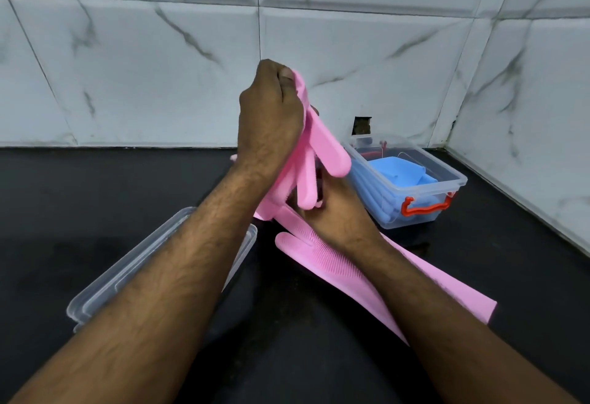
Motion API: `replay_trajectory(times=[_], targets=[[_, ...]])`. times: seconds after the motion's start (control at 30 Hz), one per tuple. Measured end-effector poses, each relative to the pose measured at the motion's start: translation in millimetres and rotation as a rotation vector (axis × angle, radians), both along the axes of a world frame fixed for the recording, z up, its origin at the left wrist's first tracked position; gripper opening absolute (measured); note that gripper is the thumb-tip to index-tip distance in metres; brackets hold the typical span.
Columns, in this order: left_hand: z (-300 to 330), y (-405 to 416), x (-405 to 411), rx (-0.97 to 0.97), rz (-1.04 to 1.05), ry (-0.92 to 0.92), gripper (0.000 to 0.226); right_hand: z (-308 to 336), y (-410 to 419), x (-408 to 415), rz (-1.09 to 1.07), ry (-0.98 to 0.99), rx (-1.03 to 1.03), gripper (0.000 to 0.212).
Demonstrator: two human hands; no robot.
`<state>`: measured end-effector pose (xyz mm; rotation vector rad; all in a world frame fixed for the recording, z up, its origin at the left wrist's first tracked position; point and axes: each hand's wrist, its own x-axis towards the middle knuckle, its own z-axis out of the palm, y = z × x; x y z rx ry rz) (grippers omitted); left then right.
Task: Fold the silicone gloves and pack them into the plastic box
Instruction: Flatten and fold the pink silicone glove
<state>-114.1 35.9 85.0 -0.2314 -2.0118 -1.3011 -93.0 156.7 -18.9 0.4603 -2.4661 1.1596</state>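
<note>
Gloves: one pink glove lifted above the worktop, second pink glove lying flat beneath.
Left hand: grip clamped on the raised glove's top.
Right hand: low, fingers hidden, cannot tell its grip.
Box: plastic box just right, blue gloves inside.
Tip: align the fingers, crease evenly, then fold.

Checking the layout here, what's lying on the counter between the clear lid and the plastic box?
In the head view, a pink glove lies flat between the lid and the box, under the right hand.
</note>
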Motion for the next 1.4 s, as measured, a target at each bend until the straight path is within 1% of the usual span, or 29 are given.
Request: replay_trajectory(times=[0.1,0.2,0.23,0.3,0.37,0.43,0.5,0.57,0.63,0.7,0.77,0.8,0.87,0.9,0.97,1.03,1.07,1.17,1.2,1.27,1.3,1.33,1.4], targets=[[5.8,-0.8,2.8,0.131,-0.087,-0.049,0.026,1.0,-3.3,4.3,0.088,-0.002,-0.136,0.066],[11.3,-3.2,1.7,0.327,-0.226,-0.118,0.026,5.8,-3.7,5.3,0.046,0.059,-0.222,0.073],[12.4,-4.6,2.0,0.367,-0.262,-0.142,0.03,8.3,-2.5,4.7,0.007,0.084,-0.242,0.071],[12.2,-6.2,4.2,0.431,-0.365,-0.188,0.038,12.5,0.9,2.6,-0.061,0.118,-0.315,0.057],[11.0,-5.5,2.5,0.485,-0.447,-0.234,0.037,16.4,3.4,2.7,-0.061,0.131,-0.446,0.047],[10.6,-2.1,1.7,0.504,-0.498,-0.314,0.038,20.6,5.7,4.3,-0.038,0.158,-0.583,0.041],[8.3,3.0,-1.6,0.473,-0.484,-0.363,0.04,24.6,10.0,5.6,-0.029,0.195,-0.689,0.036],[5.5,6.5,-2.4,0.4,-0.488,-0.417,0.053,27.6,13.5,7.8,-0.023,0.18,-0.782,0.033],[4.4,8.2,1.7,0.288,-0.61,-0.501,0.073,29.9,15.0,9.8,-0.033,0.129,-0.847,0.031],[1.5,10.9,4.5,0.287,-0.756,-0.563,0.078,33.3,13.9,11.7,0.006,0.089,-0.935,0.039],[-1.0,11.5,4.2,0.356,-0.799,-0.589,0.083,37.6,13.6,13.7,0.086,0.052,-1.027,0.045],[-0.9,11.9,4.9,0.381,-0.846,-0.607,0.081,40.1,13.7,14.6,0.139,0.016,-1.074,0.044],[1.9,10.8,8.4,0.374,-0.96,-0.664,0.069,44.1,14.0,15.7,0.248,-0.106,-1.184,0.045],[3.8,9.7,9.4,0.363,-0.98,-0.696,0.063,45.9,14.0,16.3,0.282,-0.178,-1.23,0.047],[4.7,9.4,9.2,0.365,-0.956,-0.743,0.049,47.1,14.8,16.2,0.303,-0.277,-1.287,0.049],[2.1,12.1,7.2,0.417,-0.911,-0.729,0.031,46.6,15.1,16.5,0.306,-0.316,-1.31,0.051],[0.6,13.9,6.0,0.458,-0.881,-0.708,0.027,45.5,14.5,16.7,0.305,-0.325,-1.322,0.052],[-5.8,18.7,0.5,0.55,-0.779,-0.629,0.035,40.4,14.9,14.4,0.363,-0.377,-1.397,0.067],[-7.0,19.6,-0.3,0.58,-0.751,-0.603,0.034,40.5,15.4,13.8,0.423,-0.408,-1.406,0.069],[-7.1,20.2,-3.3,0.677,-0.719,-0.56,0.022,43.7,17.4,12.0,0.496,-0.461,-1.38,0.072],[-6.4,20.1,-4.1,0.732,-0.734,-0.554,0.023,44.0,19.1,10.1,0.496,-0.483,-1.355,0.07],[-5.5,19.6,-3.9,0.782,-0.77,-0.572,0.029,43.4,20.9,8.0,0.479,-0.498,-1.331,0.067],[-3.6,16.3,-4.1,0.846,-0.788,-0.662,0.039,40.0,24.6,4.3,0.439,-0.498,-1.298,0.059]])
